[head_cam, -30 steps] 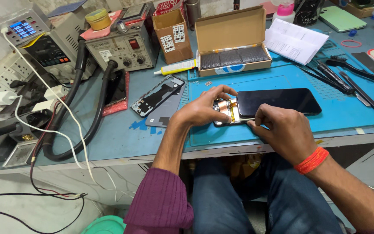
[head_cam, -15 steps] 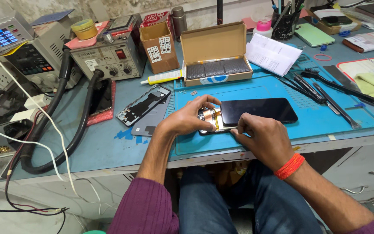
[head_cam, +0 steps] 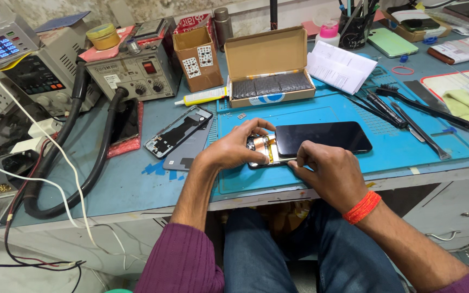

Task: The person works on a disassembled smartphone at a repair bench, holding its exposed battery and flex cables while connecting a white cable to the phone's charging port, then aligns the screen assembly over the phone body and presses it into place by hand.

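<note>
Wide blue bench (head_cam: 137, 184), crowded. At left rear, grey power units (head_cam: 131, 70) with thick black hoses (head_cam: 90, 157) looping down to the front edge. Centre, a teal mat (head_cam: 408, 146) carrying the work. Behind it an open cardboard box (head_cam: 270, 65) with dark foam inside, a smaller brown box (head_cam: 197, 51) to its left, a white glue tube (head_cam: 201, 96) between them. Folded paper (head_cam: 340, 66) right of the big box; black tools (head_cam: 408, 108) fanned out on the mat's right side. Left of the mat, a bare phone frame (head_cam: 179, 130) lying on a grey back cover (head_cam: 187, 157).

On the mat, near its front edge: an opened phone (head_cam: 261, 149), dark screen (head_cam: 321, 137) already lifted clear of the body at its left end and lying skewed across it, copper and gold insides showing beneath.

Left hand (head_cam: 234, 149) curled over the phone's left end, fingers bent, pressing it down. Right hand (head_cam: 329, 173) closed on the near edge of the screen, thumb and forefinger pinching at the seam.

Judging by that: opening done, screen loosened though seemingly not fully apart from the body; final separation or reseating left. Spare frame and cover off to the side, untouched.
</note>
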### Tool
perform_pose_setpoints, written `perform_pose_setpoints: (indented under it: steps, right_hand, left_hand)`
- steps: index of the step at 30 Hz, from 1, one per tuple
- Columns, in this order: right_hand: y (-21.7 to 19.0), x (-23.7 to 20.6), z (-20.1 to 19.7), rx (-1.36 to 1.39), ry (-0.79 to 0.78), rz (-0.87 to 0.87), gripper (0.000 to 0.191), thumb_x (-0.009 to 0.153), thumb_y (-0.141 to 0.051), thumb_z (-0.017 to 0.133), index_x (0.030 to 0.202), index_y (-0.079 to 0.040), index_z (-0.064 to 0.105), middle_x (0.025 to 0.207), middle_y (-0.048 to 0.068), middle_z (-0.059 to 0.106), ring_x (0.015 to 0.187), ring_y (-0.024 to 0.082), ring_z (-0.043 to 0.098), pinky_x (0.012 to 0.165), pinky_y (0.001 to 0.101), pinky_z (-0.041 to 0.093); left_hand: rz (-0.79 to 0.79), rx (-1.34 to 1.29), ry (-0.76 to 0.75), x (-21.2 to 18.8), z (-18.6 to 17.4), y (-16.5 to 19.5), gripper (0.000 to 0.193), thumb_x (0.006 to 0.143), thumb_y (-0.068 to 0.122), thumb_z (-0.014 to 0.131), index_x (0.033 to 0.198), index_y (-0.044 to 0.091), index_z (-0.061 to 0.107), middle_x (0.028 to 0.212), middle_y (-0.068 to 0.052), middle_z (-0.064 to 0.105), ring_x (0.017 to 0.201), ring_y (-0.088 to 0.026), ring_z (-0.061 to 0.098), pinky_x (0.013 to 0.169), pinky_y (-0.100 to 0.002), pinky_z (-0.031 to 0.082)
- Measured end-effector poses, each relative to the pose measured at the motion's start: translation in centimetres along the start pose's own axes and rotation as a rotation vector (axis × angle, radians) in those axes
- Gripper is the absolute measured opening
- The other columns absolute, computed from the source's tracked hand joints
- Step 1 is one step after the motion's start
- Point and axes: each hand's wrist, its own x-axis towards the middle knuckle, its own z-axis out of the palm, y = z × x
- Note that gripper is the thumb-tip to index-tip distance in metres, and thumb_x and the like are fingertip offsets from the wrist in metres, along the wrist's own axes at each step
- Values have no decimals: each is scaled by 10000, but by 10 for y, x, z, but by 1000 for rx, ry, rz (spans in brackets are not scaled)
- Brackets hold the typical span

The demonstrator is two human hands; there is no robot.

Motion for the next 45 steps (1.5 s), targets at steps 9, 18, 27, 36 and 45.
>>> perform_pose_setpoints:
  steps: [9,18,27,36,45]
  right_hand:
    - [0,-1,1,1,18,-4,263,815,-273,810,778,-82,634,642,76,636,598,277,666,520,420,480]
    - [0,0,0,1,9,4,267,813,-273,817,771,-86,631,635,68,636,584,259,666,511,409,481]
    - [-2,1,0,-4,8,15,272,814,-274,819,766,-88,628,627,68,629,580,258,665,507,409,479]
    - [-1,-1,1,8,38,-1,277,805,-282,819,770,-83,629,646,77,637,604,292,666,522,426,483]
    - [-2,0,1,36,28,18,276,806,-284,811,759,-82,629,667,83,663,614,296,677,529,428,494]
  left_hand:
    - [8,10,-4,2,0,-4,747,633,139,819,1344,134,589,1282,-107,654,1196,-235,604,1032,-370,483]
    - [-10,-5,-6,0,0,1,744,630,145,820,1338,134,588,1294,-110,660,1201,-234,603,1034,-371,480]
    - [-26,-8,1,-2,0,5,748,627,157,825,1336,138,589,1305,-114,652,1221,-244,596,1044,-385,467]
    - [9,-19,-4,-1,0,-1,733,634,155,812,1332,134,590,1312,-121,645,1218,-246,595,1038,-383,475]
    - [-3,-29,7,-4,1,0,726,644,171,821,1333,143,594,1329,-139,641,1288,-280,534,1106,-405,405]
